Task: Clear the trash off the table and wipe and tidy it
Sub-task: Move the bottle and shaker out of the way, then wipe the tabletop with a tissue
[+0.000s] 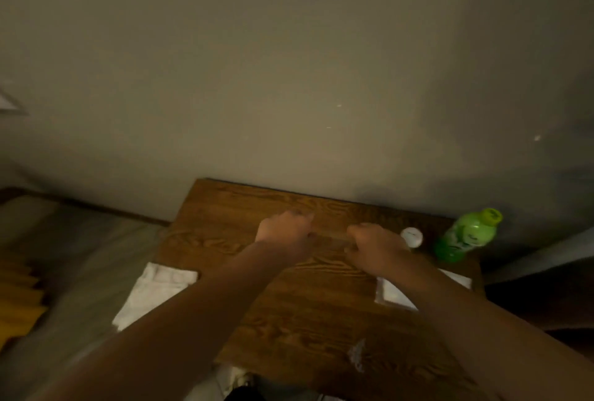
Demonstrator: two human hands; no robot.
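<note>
A small wooden table [289,310] stands against the wall. Both my arms reach over it. My left hand [286,233] hovers over the far middle with fingers curled shut, nothing visible in it. My right hand [376,248] is beside it, fingers curled too, apparently empty. A white cloth [154,294] hangs over the table's left edge. A white paper or wrapper [395,294] lies at the right, partly under my right forearm. A small white round lid [412,236] sits by a green bottle [466,235] at the far right corner. A crumpled clear scrap [356,355] lies near the front edge.
A plain wall [289,79] rises right behind the table. A bed with grey bedding [64,256] lies to the left, with something yellow [19,297] on it. Dark furniture [540,291] is at the right. The picture is dim and blurred.
</note>
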